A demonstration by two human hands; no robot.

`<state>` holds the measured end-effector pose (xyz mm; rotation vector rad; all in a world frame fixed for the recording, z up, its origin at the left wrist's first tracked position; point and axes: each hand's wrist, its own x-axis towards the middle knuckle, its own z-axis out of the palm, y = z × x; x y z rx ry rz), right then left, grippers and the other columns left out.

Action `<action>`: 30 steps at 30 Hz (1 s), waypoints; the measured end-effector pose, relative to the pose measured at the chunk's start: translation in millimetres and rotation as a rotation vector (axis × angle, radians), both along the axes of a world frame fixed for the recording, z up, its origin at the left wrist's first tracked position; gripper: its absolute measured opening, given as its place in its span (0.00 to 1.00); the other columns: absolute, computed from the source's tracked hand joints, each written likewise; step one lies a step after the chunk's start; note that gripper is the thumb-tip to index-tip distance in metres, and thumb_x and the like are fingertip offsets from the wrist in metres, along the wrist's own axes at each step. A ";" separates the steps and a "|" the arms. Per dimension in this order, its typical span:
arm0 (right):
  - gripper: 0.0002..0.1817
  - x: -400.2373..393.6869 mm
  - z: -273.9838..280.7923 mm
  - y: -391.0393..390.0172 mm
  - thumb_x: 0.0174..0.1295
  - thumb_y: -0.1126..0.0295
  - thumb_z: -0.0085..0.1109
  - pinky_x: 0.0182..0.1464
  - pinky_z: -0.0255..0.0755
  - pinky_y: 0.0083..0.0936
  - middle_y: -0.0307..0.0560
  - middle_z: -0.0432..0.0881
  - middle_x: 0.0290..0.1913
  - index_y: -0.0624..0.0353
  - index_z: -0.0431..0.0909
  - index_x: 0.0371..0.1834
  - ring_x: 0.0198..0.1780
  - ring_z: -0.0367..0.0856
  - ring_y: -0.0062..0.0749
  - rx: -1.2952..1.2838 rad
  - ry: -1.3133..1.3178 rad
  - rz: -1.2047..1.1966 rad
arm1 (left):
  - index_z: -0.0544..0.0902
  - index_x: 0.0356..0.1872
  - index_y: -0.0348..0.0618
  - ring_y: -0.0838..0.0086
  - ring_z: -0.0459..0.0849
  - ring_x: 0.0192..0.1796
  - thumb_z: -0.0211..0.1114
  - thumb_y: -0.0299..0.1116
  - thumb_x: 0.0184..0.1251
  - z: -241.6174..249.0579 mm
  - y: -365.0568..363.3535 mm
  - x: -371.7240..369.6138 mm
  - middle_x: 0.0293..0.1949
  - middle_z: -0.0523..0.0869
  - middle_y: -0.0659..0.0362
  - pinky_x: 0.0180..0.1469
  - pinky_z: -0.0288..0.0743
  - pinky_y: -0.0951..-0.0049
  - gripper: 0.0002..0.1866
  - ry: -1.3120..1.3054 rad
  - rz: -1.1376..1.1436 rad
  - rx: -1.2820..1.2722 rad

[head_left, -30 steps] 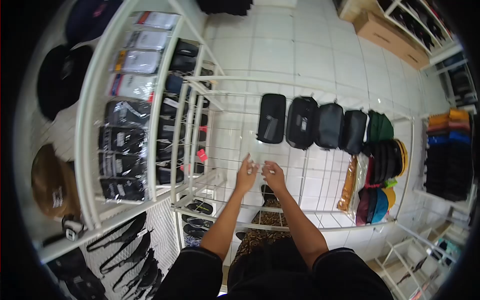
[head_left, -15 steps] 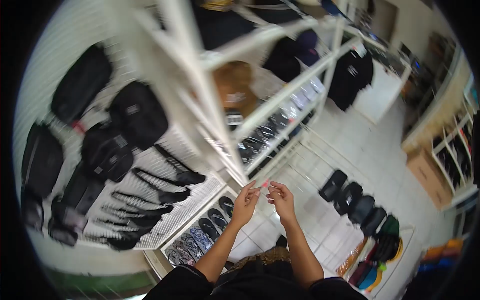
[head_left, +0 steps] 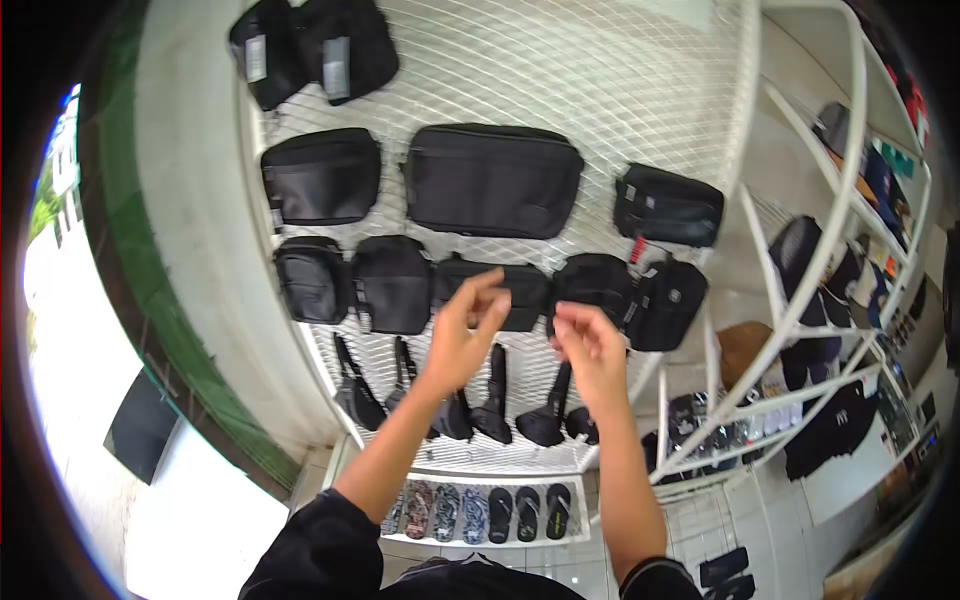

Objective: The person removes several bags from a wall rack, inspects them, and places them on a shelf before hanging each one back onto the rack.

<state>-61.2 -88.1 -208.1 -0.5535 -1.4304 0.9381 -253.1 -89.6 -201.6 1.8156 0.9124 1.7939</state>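
Both my hands are raised in front of a wall display of black bags. My left hand (head_left: 465, 335) is curled, thumb close to the bent fingers; whatever it may hold is too small or blurred to make out. It covers part of a wide black pouch (head_left: 525, 295). A short gap away, my right hand (head_left: 593, 355) has its thumb and fingers drawn together, also with nothing I can name in them. Behind it hangs a black bag (head_left: 592, 280). Near that, a small red tag (head_left: 637, 249) hangs below another black bag (head_left: 668, 207).
White wire mesh (head_left: 640, 80) carries the bags, with several black sling bags (head_left: 492, 410) lower down. Flip-flops (head_left: 527, 512) line a low white shelf below. A white-framed rack (head_left: 845, 190) with caps stands right; a bright opening (head_left: 60, 400) lies left.
The view has swung left to face the bag wall. My hands, earlier close together around a small pinkish-red thing, are now farther apart, and that thing no longer shows between them.
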 end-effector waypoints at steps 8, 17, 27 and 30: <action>0.11 -144.3 139.6 87.9 0.65 0.72 0.64 0.35 0.72 0.18 0.39 0.86 0.36 0.61 0.84 0.49 0.34 0.79 0.15 0.380 -0.155 0.087 | 0.77 0.62 0.36 0.72 0.86 0.46 0.66 0.37 0.72 136.2 32.8 -139.2 0.46 0.87 0.51 0.49 0.78 0.71 0.22 0.077 0.356 0.234; 0.22 -240.3 244.0 153.3 0.61 0.64 0.66 0.47 0.77 0.32 0.54 0.83 0.52 0.58 0.78 0.57 0.43 0.85 0.35 0.561 -0.238 -0.191 | 0.71 0.68 0.33 0.53 0.82 0.59 0.65 0.64 0.65 216.3 95.8 -230.5 0.57 0.82 0.39 0.62 0.74 0.61 0.44 0.063 0.920 0.305; 0.33 -286.1 271.3 200.3 0.63 0.59 0.67 0.39 0.81 0.31 0.61 0.78 0.60 0.64 0.69 0.67 0.43 0.88 0.38 0.645 -0.191 -0.335 | 0.68 0.67 0.23 0.53 0.83 0.59 0.69 0.58 0.62 238.4 126.0 -261.2 0.54 0.83 0.35 0.61 0.74 0.63 0.47 -0.008 0.626 0.062; 0.30 -280.7 276.1 173.9 0.65 0.64 0.65 0.33 0.85 0.27 0.57 0.79 0.57 0.62 0.68 0.68 0.40 0.88 0.34 0.534 -0.144 -0.143 | 0.66 0.66 0.26 0.61 0.85 0.51 0.73 0.53 0.61 236.3 107.5 -256.6 0.48 0.84 0.43 0.55 0.76 0.64 0.44 -0.079 0.660 0.134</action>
